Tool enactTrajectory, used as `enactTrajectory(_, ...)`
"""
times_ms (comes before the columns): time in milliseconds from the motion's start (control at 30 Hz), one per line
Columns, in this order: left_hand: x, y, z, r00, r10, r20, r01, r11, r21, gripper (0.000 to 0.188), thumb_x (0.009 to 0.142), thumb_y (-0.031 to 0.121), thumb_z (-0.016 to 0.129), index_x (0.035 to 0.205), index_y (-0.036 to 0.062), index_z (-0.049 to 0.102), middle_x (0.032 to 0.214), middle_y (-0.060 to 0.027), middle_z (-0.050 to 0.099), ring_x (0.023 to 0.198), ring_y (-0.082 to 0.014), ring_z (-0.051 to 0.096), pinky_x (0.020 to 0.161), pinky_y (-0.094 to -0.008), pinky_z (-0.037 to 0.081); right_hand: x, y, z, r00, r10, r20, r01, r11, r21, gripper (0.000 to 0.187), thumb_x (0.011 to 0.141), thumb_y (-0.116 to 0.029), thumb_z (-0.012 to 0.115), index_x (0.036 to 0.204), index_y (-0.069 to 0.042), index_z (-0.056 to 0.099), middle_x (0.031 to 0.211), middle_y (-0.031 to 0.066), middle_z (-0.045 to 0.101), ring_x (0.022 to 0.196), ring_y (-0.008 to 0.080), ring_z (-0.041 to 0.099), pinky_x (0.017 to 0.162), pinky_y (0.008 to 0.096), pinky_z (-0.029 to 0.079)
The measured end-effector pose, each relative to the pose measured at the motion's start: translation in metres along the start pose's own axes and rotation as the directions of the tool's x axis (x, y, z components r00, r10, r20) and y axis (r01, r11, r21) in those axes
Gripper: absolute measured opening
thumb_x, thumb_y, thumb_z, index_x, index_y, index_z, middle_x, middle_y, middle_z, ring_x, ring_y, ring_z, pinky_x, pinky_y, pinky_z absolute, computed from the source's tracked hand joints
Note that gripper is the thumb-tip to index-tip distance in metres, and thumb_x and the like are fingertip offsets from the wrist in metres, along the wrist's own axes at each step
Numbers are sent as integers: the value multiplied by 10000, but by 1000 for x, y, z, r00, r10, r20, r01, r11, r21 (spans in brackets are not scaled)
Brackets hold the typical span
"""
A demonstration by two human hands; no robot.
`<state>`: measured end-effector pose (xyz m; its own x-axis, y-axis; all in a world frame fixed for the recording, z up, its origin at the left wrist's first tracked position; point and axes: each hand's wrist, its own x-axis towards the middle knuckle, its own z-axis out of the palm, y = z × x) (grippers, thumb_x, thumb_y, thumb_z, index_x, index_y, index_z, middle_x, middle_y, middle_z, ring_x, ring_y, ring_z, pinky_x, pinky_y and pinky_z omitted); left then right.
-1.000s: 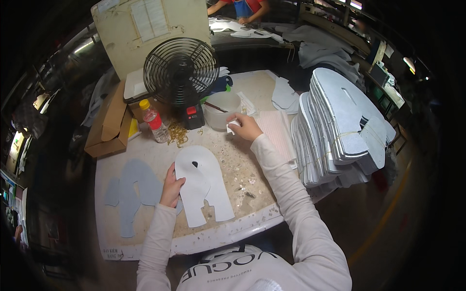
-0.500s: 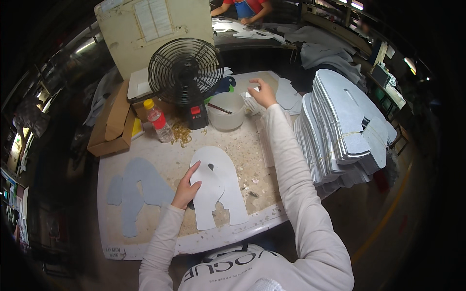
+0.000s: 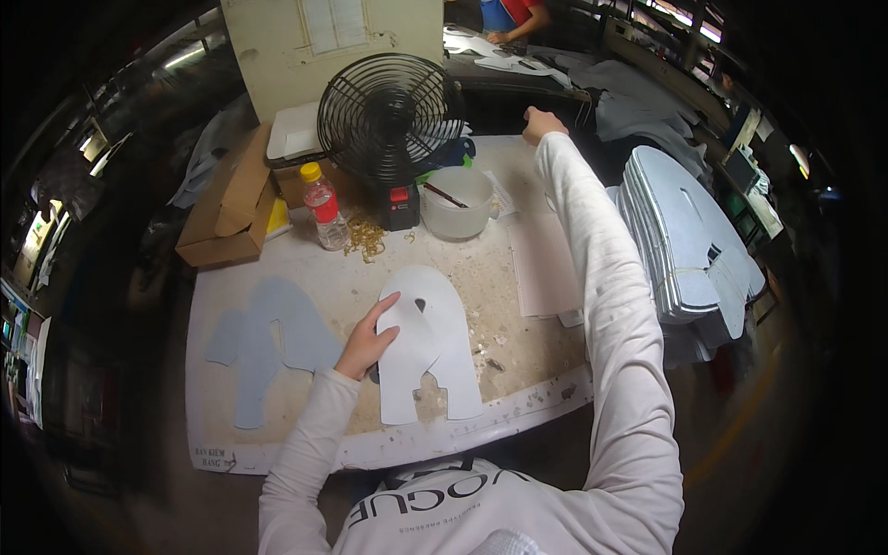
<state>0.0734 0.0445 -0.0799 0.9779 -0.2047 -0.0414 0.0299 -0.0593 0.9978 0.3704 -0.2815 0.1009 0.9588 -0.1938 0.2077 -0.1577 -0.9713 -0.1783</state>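
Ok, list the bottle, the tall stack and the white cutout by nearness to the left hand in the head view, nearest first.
1. White cutout: touching the left hand.
2. Bottle: beyond it, slightly left.
3. Tall stack: far right.

A workshop: stacked cut panels [image 3: 683, 231], scrap-strewn worktable [image 3: 536, 356], a co-worker [image 3: 499, 16] beyond.

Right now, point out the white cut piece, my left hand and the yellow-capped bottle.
White cut piece [image 3: 437, 326]: head view, middle of its flat face.
Left hand [image 3: 366, 346]: head view, back of the hand.
Yellow-capped bottle [image 3: 325, 207]: head view, red label.
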Motion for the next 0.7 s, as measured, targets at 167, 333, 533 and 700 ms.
enactTrajectory(167,0,-8,-6,992,123,-40,-108,957,269,651,779,-68,564,1401,64,424,1371,-141,480,1240,-210,467,1047,-285,340,-15,3,18,979,-118,164,99,987,124,463,778,-69,560,1232,-147,609,1122,126,665,975,261,663,881,346,507)
enactTrajectory(333,2,-22,-21,972,130,-197,-60,943,327,653,767,-27,573,1396,33,405,1337,-177,483,1244,-274,469,1030,-316,369,-32,16,63,944,-124,305,90,989,121,473,745,-32,580,1205,-131,630,1061,125,684,878,249,676,806,344,526)
enactTrajectory(533,5,-28,-2,952,267,-152,-177,881,439,668,803,18,617,1421,50,364,1356,-180,461,1244,-292,467,1035,-326,363,-59,36,99,953,-219,210,154,945,290,295,704,-95,664,995,-91,713,910,132,706,836,245,674,762,346,517)
enactTrajectory(700,7,-24,0,958,274,-84,-219,889,401,633,820,29,617,1409,70,390,1375,-187,446,1268,-295,448,1042,-338,357,-106,34,113,950,-295,102,235,891,389,226,727,-155,669,939,-92,713,821,121,695,780,244,665,731,331,510)
